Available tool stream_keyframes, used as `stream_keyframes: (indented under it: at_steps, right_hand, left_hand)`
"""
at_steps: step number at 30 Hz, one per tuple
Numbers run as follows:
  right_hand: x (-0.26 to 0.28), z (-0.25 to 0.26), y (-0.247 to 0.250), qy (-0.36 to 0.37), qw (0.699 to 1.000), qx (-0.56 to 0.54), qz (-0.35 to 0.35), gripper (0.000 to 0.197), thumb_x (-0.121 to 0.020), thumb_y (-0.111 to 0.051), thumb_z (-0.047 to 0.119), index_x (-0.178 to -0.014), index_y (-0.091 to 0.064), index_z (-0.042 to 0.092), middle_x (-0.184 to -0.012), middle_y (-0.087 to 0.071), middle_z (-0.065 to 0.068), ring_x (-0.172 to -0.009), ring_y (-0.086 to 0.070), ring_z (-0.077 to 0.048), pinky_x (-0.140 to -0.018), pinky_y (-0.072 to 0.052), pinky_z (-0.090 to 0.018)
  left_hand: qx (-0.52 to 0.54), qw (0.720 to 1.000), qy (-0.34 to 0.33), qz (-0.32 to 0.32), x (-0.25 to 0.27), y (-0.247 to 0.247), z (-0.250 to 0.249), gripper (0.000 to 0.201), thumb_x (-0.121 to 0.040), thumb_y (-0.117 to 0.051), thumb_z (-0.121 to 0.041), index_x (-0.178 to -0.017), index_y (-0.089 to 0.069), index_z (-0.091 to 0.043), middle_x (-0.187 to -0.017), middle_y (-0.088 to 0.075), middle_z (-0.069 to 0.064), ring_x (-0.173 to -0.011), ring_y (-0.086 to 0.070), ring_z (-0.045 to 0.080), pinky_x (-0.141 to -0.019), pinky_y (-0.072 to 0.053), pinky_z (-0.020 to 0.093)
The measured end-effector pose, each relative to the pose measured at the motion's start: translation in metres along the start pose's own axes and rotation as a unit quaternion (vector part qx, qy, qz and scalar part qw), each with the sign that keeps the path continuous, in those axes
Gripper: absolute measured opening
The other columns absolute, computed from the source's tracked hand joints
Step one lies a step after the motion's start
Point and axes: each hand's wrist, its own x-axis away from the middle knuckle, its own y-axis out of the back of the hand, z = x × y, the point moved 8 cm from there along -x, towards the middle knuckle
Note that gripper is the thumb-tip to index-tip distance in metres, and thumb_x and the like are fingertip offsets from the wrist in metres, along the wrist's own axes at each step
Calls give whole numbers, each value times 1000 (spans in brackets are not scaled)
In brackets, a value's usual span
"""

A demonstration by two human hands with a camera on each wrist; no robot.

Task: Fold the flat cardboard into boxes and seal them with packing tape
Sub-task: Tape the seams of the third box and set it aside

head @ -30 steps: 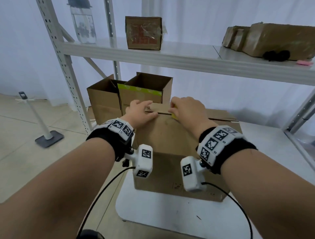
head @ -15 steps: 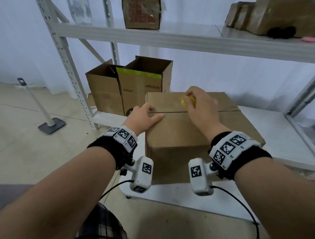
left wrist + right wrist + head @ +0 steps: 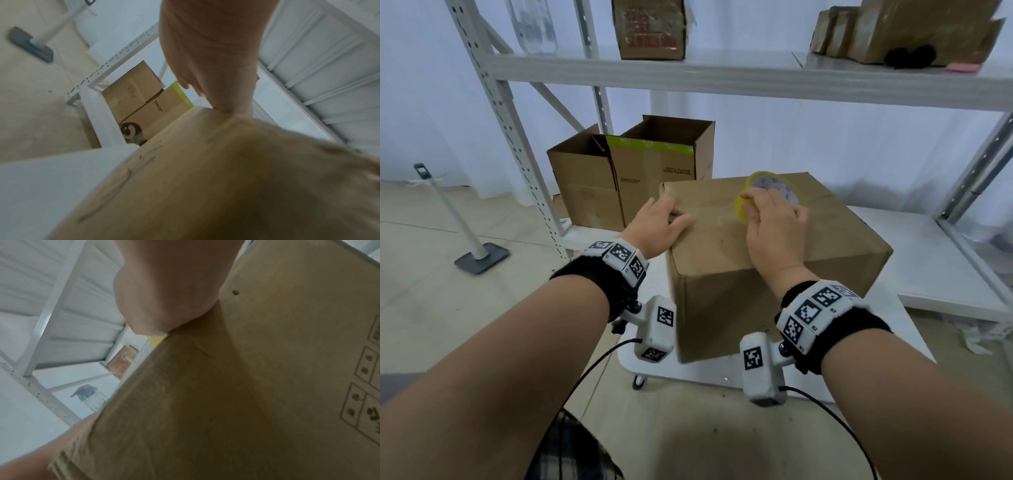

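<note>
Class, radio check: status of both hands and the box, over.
Left hand pressing box top at the seam. Right hand holding tape roll on box top. Nothing in the way.

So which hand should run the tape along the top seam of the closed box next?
Probably the right hand: it already grips the yellow tape roll on top of the box, partway along the seam. The left hand presses the box's left end, well placed to hold the flaps down.
</note>
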Motion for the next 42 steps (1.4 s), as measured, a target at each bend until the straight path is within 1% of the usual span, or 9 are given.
stream_keyframes:
  at_steps: [2,6,9,13,16,20,31,37,42]
  right_hand:
    - [-3,-2,-5,6,1000,3,6,24,-99,-45,20,-112,-65,22,-103,-66,0,-93,-57,-24,-83,-22,-32]
    - [-3,2,-7,36,999,9,26,26,-98,-44,22,-112,-66,21,-105,-67,1,-95,-58,-23,-88,-27,-38]
    - [-14,8,-12,59,995,19,75,26,-99,-43,20,-113,-65,20,-110,-66,0,-102,-58,-23,-91,-29,-40]
    - [-49,25,-10,92,983,35,152,31,-102,-34,20,-111,-64,18,-101,-66,-2,-93,-56,-25,-88,-36,-39]
    - [-76,37,-17,104,955,82,264,30,-104,-33,19,-108,-63,19,-89,-62,0,-89,-55,-23,-76,-35,-33]
    - [-92,60,-30,151,901,186,363,28,-102,-34,23,-104,-62,24,-91,-55,6,-88,-48,-15,-73,-32,-30]
    - [-95,76,-78,144,895,149,395,29,-94,-42,21,-96,-71,23,-109,-67,4,-98,-56,-15,-75,-36,-31]
    - [-97,80,-90,148,882,166,415,30,-90,-43,19,-87,-72,27,-101,-67,8,-95,-57,-14,-76,-37,-32]
    - [-96,88,-95,162,872,200,417,32,-92,-40,20,-89,-72,25,-96,-66,8,-94,-59,-17,-75,-38,-32]
  left_hand:
    - [-12,1000,-26,10,-6,-1,4,56,-97,-46,-44,-142,-34,-12,-151,-35,9,-143,-24,29,-119,-10,42]
    - [84,994,-73,-18,-8,-3,12,38,-95,-54,-41,-123,-46,-17,-140,-45,0,-128,-43,18,-103,-31,30]
    - [58,994,-89,-25,-12,-9,16,70,-83,-45,-56,-143,-41,-21,-138,-42,0,-133,-29,21,-112,-22,34]
    - [47,995,-83,-43,-13,-7,13,55,-92,-50,-48,-141,-46,-24,-135,-43,-2,-131,-26,20,-107,-19,29]
    - [48,993,-85,-59,-12,-5,12,45,-94,-51,-39,-137,-51,-23,-132,-46,-3,-129,-30,19,-104,-22,27]
    - [45,994,-86,-49,-10,-5,11,63,-82,-40,-54,-136,-52,-23,-130,-46,-3,-126,-32,18,-97,-21,23]
    - [89,990,-104,-17,-10,-6,17,63,-84,-43,-55,-136,-51,-19,-127,-47,-2,-126,-36,18,-108,-27,32]
    - [231,964,-131,-11,-3,7,16,72,-86,-30,-65,-117,-58,-7,-116,-56,2,-109,-50,12,-94,-39,20]
    - [354,935,-9,-32,-7,11,22,67,-97,-22,-59,-106,-69,-12,-112,-65,-3,-106,-54,8,-87,-36,20]
